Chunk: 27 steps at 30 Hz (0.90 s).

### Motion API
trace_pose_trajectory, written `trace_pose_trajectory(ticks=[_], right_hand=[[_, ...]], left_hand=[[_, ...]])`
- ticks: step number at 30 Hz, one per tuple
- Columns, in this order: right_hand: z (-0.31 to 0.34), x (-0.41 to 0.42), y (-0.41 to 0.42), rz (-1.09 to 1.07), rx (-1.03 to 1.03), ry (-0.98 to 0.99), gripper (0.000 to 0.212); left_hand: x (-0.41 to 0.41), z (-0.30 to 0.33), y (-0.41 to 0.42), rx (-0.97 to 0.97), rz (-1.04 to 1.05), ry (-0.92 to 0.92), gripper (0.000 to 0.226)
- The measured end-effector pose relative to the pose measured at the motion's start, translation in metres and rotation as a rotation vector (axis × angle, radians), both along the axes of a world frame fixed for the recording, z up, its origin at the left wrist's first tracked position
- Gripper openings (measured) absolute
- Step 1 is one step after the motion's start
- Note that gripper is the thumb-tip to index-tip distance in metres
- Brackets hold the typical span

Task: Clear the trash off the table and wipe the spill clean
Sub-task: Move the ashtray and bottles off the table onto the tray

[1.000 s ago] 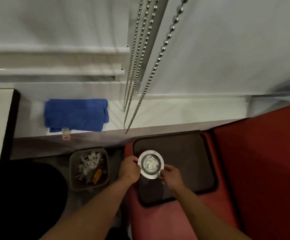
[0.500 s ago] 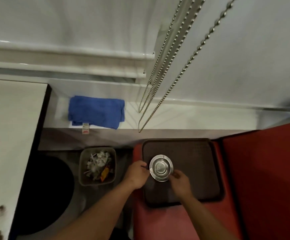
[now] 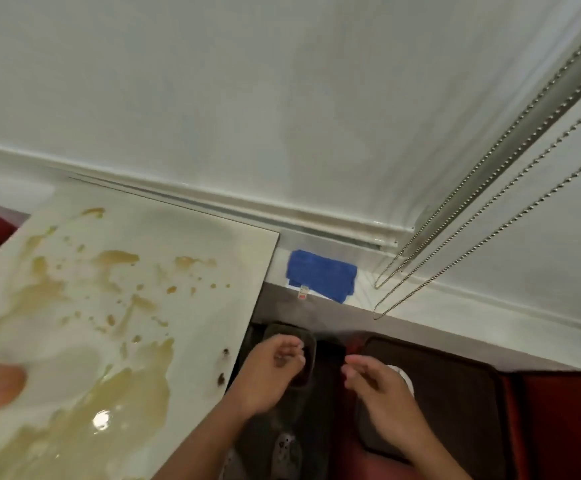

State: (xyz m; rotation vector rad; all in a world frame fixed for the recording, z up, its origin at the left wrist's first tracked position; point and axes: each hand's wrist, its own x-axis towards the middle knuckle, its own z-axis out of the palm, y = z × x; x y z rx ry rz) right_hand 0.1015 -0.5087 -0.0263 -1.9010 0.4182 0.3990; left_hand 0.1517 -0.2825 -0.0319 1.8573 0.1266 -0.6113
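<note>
Two hands, left and right, each grip loose, empty, one blue cloth

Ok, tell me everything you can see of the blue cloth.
The blue cloth is a folded, roughly rectangular towel of soft, nappy fabric, lying flat on the white ledge under the wall, just right of the table's far corner. A small white tag with red print hangs from its near edge. Neither hand touches it; it looks dry and unused.
</note>
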Motion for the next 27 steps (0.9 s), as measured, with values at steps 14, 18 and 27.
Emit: trace_pose_trajectory(ticks=[14, 18, 27], right_hand=[[0.095, 0.042, 0.208, 0.639, 0.081, -0.034, 0.015], [0.109, 0.031, 0.279, 0.845, 0.096, -0.067, 0.014], [0.168, 0.022, 0.408, 1.118, 0.118, -0.325, 0.018]], left_hand=[[-0.177, 0.094, 0.207, 0.087, 0.706, 0.014, 0.022], [-0.225, 0.101, 0.241, 0.104, 0.922, 0.041, 0.022], [-0.247, 0.128, 0.316, 0.179, 1.18, -0.061, 0.028]])
